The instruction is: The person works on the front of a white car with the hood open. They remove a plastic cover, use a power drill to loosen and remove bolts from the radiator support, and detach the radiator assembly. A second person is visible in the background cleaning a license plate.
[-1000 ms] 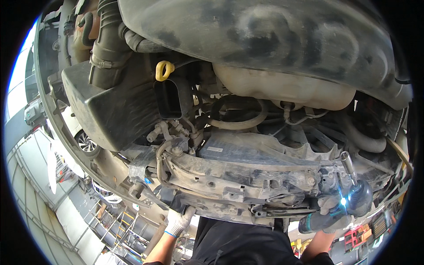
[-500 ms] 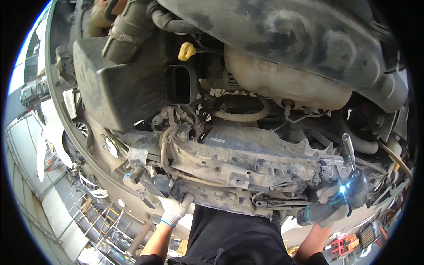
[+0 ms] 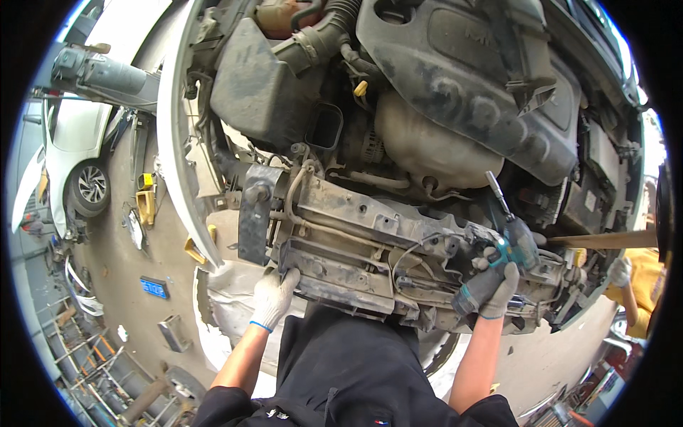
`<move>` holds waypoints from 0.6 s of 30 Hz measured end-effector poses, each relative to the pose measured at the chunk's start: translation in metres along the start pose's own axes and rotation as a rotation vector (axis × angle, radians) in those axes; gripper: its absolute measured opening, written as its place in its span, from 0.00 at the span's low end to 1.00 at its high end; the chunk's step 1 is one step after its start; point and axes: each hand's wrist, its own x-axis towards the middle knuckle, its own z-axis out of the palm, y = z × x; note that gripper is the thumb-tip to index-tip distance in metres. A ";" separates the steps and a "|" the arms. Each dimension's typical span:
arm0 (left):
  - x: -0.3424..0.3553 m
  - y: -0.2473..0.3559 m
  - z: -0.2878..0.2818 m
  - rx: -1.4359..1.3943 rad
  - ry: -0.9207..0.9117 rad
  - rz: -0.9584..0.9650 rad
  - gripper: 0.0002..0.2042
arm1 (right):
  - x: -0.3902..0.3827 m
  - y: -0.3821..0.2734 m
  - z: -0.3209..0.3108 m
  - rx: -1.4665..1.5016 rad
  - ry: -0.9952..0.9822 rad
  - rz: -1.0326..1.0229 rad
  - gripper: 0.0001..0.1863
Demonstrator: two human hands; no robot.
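Note:
My left hand (image 3: 276, 295), in a white knit glove, has its fingers curled over the lower left edge of the radiator assembly (image 3: 341, 274) at the front of an open engine bay. In my right hand (image 3: 504, 288), also gloved, is a cordless impact driver (image 3: 523, 245) with its work light lit. A long metal socket (image 3: 495, 186) on the tool points up and away, over the right end of the dusty radiator support (image 3: 356, 212). The socket tip appears free of any bolt. My right fingers wrap the tool's grip and partly hide it.
Behind the support lie the engine cover (image 3: 420, 57), the air filter box (image 3: 249, 92) and a yellow dipstick handle (image 3: 361, 89). A co-worker in yellow (image 3: 646, 285) stands at right by a wooden bar (image 3: 605, 239). Left, a white car (image 3: 78, 142) and yellow stand (image 3: 145, 206).
The view has shifted, showing more engine bay, floor and the co-worker at right. My right hand still holds the lit driver, and my left hand stays at the assembly's lower left edge.

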 end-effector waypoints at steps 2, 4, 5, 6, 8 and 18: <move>-0.003 -0.002 -0.002 0.053 0.020 0.105 0.27 | 0.000 -0.001 -0.003 -0.020 -0.032 -0.002 0.31; -0.012 0.015 -0.011 -0.092 -0.023 0.029 0.30 | -0.006 -0.009 0.011 -0.039 -0.032 0.009 0.30; -0.011 0.015 -0.013 -0.097 -0.022 0.041 0.32 | -0.009 -0.011 0.014 -0.061 -0.023 0.013 0.29; -0.011 0.013 -0.014 -0.102 -0.025 0.049 0.33 | -0.013 -0.013 0.013 -0.033 0.009 0.055 0.28; -0.004 -0.002 -0.011 -0.055 -0.089 0.030 0.37 | -0.026 -0.014 0.025 -0.034 -0.014 0.049 0.28; 0.012 -0.025 0.003 0.055 -0.041 0.130 0.43 | -0.100 -0.015 0.062 -0.317 -0.032 -0.065 0.28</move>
